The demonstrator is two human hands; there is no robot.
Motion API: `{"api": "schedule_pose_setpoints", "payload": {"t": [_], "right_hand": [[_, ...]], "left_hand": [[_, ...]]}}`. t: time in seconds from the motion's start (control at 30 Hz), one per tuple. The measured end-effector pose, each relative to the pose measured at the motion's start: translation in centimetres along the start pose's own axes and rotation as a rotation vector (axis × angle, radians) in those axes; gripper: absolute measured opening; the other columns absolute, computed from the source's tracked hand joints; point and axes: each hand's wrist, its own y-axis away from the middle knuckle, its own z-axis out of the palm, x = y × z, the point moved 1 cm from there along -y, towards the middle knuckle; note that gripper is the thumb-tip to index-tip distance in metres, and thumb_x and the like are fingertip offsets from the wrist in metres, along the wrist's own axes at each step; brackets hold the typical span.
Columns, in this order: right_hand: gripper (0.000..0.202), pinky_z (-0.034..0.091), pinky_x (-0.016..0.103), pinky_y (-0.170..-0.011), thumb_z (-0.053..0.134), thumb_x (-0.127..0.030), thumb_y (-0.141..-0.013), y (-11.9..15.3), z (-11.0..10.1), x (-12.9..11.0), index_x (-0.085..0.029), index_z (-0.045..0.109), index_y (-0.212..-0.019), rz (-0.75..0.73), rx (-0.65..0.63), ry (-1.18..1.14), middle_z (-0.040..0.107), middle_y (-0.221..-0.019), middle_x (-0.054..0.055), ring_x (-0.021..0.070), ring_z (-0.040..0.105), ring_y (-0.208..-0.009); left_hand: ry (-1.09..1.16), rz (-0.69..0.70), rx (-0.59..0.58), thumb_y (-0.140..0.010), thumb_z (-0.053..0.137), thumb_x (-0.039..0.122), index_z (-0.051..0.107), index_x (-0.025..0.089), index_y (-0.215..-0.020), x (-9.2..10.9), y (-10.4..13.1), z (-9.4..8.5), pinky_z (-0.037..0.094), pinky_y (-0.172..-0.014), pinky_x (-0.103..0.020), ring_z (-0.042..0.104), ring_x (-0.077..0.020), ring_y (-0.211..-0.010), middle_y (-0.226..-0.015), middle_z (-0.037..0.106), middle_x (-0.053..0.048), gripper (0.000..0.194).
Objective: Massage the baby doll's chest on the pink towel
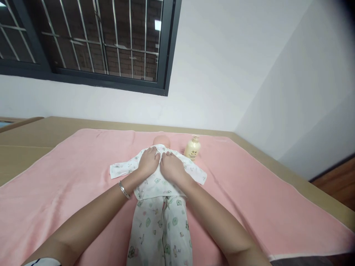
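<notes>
A baby doll lies stretched out, its bald head [162, 140] toward the wall and its legs toward me. It wears a white patterned shirt [156, 186] and matching trousers [149, 225]. Its sleeves spread out to both sides. My left hand [149, 162] rests on the upper left of the shirt, fingers laid toward the shoulder. On the upper right of the shirt lies my right hand [172, 167], partly curved, its fingertips near the collar. The two thumbs come close together at the middle. Neither hand visibly grips anything.
A pale yellow bottle [192, 148] stands just right of the doll's head. Under everything spreads a pink blanket [235, 192] over a wooden surface [27, 138]. Behind rise a white wall [205, 74] and a barred window [111, 40].
</notes>
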Motion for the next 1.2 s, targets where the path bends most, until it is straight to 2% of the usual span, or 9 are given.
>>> {"api": "schedule_pose_setpoints", "payload": {"t": [0.13,0.23,0.37,0.47,0.6,0.73,0.97,1.1,1.2], "right_hand": [[0.037,0.041,0.035,-0.098,0.031,-0.028,-0.104,-2.2,0.3,3.6,-0.014,0.061,-0.119,0.033,0.0,-0.207,0.064,-0.129,0.015,0.0259,0.058,-0.117],[0.04,0.038,0.038,-0.104,0.031,-0.032,-0.104,-3.0,0.7,4.8,-0.012,0.059,-0.126,0.068,-0.011,-0.219,0.059,-0.137,0.016,0.0273,0.053,-0.125],[0.04,0.036,0.041,-0.105,0.033,-0.027,-0.102,-1.9,1.0,2.8,-0.009,0.059,-0.125,0.061,0.024,-0.124,0.061,-0.132,0.019,0.0304,0.054,-0.123],[0.039,0.037,0.04,-0.104,0.032,-0.024,-0.101,-1.2,1.1,1.3,-0.007,0.061,-0.122,0.035,0.057,-0.045,0.064,-0.126,0.022,0.0308,0.056,-0.119],[0.037,0.04,0.036,-0.097,0.032,-0.025,-0.101,-2.0,0.7,2.6,-0.011,0.062,-0.117,0.064,0.022,-0.121,0.066,-0.124,0.017,0.0278,0.059,-0.114],[0.038,0.041,0.037,-0.097,0.032,-0.03,-0.102,-2.3,0.2,3.6,-0.013,0.061,-0.119,0.094,-0.015,-0.168,0.064,-0.129,0.015,0.0272,0.058,-0.116],[0.042,0.038,0.04,-0.105,0.033,-0.027,-0.102,-0.7,0.5,0.8,-0.005,0.063,-0.121,0.058,0.039,-0.041,0.064,-0.127,0.023,0.0326,0.056,-0.122],[0.045,0.033,0.036,-0.113,0.034,-0.027,-0.101,-1.7,1.9,1.9,-0.007,0.056,-0.135,0.047,0.108,-0.166,0.056,-0.142,0.017,0.0274,0.047,-0.135],[0.05,0.028,0.035,-0.118,0.035,-0.027,-0.1,-2.3,3.1,2.7,-0.005,0.049,-0.142,0.048,0.142,-0.215,0.05,-0.148,0.017,0.0258,0.041,-0.14]], "left_hand": [[-0.025,0.089,0.09,-0.093,0.037,0.019,0.061,0.012,-0.126,1.5,1.7,0.8,0.035,-0.117,-0.047,0.052,-0.0296,-0.133,-0.135,0.063,-0.017,0.041],[0.019,0.09,0.059,-0.092,0.039,0.021,0.063,0.012,-0.125,1.5,1.5,0.3,0.034,-0.118,-0.045,0.051,-0.0292,-0.135,-0.138,0.061,-0.016,0.042],[0.091,-0.037,-0.081,-0.094,0.041,0.034,0.065,0.014,-0.122,-0.4,-0.3,-1.2,0.042,-0.11,-0.045,0.057,-0.0313,-0.128,-0.134,0.064,-0.017,0.042],[0.076,-0.04,-0.119,-0.096,0.037,0.035,0.066,0.016,-0.115,-0.8,-0.8,-1.5,0.046,-0.104,-0.043,0.062,-0.0301,-0.12,-0.126,0.069,-0.016,0.04],[-0.089,0.045,-0.052,-0.092,0.038,0.022,0.064,0.012,-0.117,0.8,0.4,-0.7,0.042,-0.108,-0.046,0.06,-0.0309,-0.121,-0.124,0.068,-0.019,0.038],[-0.024,0.096,-0.01,-0.087,0.039,0.015,0.062,0.013,-0.123,2.0,1.1,-0.4,0.035,-0.116,-0.046,0.052,-0.0304,-0.132,-0.134,0.063,-0.017,0.043],[-0.013,-0.02,-0.065,-0.094,0.035,0.028,0.065,0.012,-0.111,0.1,-0.3,-0.8,0.046,-0.101,-0.047,0.062,-0.0322,-0.113,-0.116,0.069,-0.019,0.037],[0.002,-0.021,0.032,-0.096,0.036,0.03,0.061,0.012,-0.125,-0.5,-0.1,0.3,0.038,-0.112,-0.046,0.056,-0.031,-0.127,-0.132,0.064,-0.017,0.042],[0.011,-0.016,0.047,-0.095,0.037,0.03,0.061,0.012,-0.127,-0.7,0.1,0.7,0.037,-0.114,-0.047,0.055,-0.0311,-0.128,-0.134,0.064,-0.017,0.044]]}}
